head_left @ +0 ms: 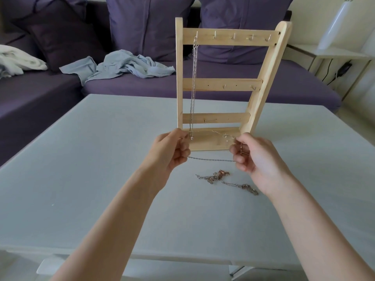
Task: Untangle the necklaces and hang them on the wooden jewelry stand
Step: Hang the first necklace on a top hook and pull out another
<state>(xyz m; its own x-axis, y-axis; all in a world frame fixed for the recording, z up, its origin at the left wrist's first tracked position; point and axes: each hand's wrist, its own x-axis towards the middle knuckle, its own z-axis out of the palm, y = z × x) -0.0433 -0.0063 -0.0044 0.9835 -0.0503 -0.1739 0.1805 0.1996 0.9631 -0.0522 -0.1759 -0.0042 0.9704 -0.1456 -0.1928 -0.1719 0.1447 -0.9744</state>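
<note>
Stretching chain (pixel 212 159) sideways, left-right

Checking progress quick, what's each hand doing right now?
Left hand: closed, pinching one end of a silver chain.
Right hand: closed, pinching the other end of the same chain, stretched between both hands.

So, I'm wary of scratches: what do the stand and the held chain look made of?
Stand: pale unfinished-looking wood, grain visible, with small metal hooks. Chain, stretched between the left hand and right hand: fine silver-toned metal by its glint; the exact metal can't be told.
</note>
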